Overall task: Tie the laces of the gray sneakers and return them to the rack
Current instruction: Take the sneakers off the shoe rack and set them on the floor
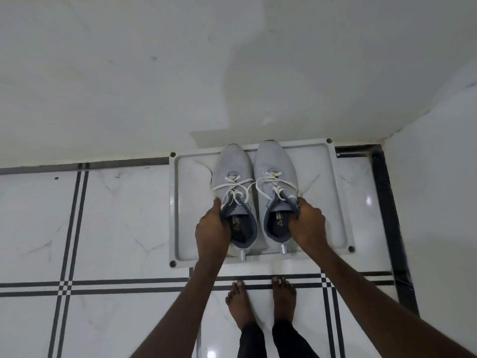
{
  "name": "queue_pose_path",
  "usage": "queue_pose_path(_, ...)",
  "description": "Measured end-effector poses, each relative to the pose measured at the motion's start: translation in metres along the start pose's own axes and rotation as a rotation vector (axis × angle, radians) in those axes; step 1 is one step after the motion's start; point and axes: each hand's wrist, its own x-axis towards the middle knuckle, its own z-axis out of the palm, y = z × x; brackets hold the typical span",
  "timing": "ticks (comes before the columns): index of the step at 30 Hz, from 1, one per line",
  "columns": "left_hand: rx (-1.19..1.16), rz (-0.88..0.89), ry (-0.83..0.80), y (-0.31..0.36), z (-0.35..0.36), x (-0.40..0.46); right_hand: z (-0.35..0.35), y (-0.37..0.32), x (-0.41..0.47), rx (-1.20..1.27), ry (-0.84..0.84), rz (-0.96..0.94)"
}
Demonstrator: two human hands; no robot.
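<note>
Two gray sneakers stand side by side, toes toward the wall, on the white top shelf of the rack (333,202). The left sneaker (233,166) and the right sneaker (273,161) both have white laces lying loose across their tongues; whether they are knotted I cannot tell. My left hand (211,228) grips the left sneaker's collar on its outer side, thumb along the edge. My right hand (307,223) grips the right sneaker's collar, fingers inside the opening.
The rack sits against a white wall in a corner, another wall close on the right. White floor tiles with black stripes spread to the left and below. My bare feet (260,303) stand just in front of the rack.
</note>
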Motion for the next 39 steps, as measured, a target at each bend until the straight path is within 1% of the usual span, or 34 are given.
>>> queue_pose_path(4, -0.032, 0.007, 0.061, 0.012, -0.017, -0.022, -0.017, -0.002, -0.015, -0.020, 0.027, -0.024)
queue_pose_path(9, -0.099, 0.031, 0.130, 0.023, -0.044, -0.065, -0.050, -0.001, -0.055, -0.025, 0.107, -0.124)
queue_pose_path(14, -0.161, 0.095, 0.188, 0.025, -0.065, -0.127, -0.077, 0.012, -0.116, -0.006, 0.173, -0.180)
queue_pose_path(17, -0.202, 0.147, 0.185, 0.014, -0.071, -0.174, -0.083, 0.027, -0.166, 0.017, 0.188, -0.192)
queue_pose_path(20, -0.163, 0.185, 0.182, -0.006, -0.069, -0.220, -0.078, 0.046, -0.219, 0.033, 0.219, -0.181)
queue_pose_path(25, -0.165, 0.164, 0.145, -0.053, -0.040, -0.296, -0.034, 0.088, -0.298, 0.045, 0.186, -0.146)
queue_pose_path(29, -0.172, 0.123, 0.090, -0.099, 0.011, -0.327, 0.017, 0.129, -0.326, 0.040, 0.126, -0.097)
queue_pose_path(34, -0.132, 0.048, 0.048, -0.157, 0.101, -0.334, 0.104, 0.188, -0.321, 0.038, 0.069, -0.048)
queue_pose_path(39, -0.123, 0.002, 0.003, -0.221, 0.213, -0.294, 0.215, 0.242, -0.280, 0.014, 0.030, -0.030)
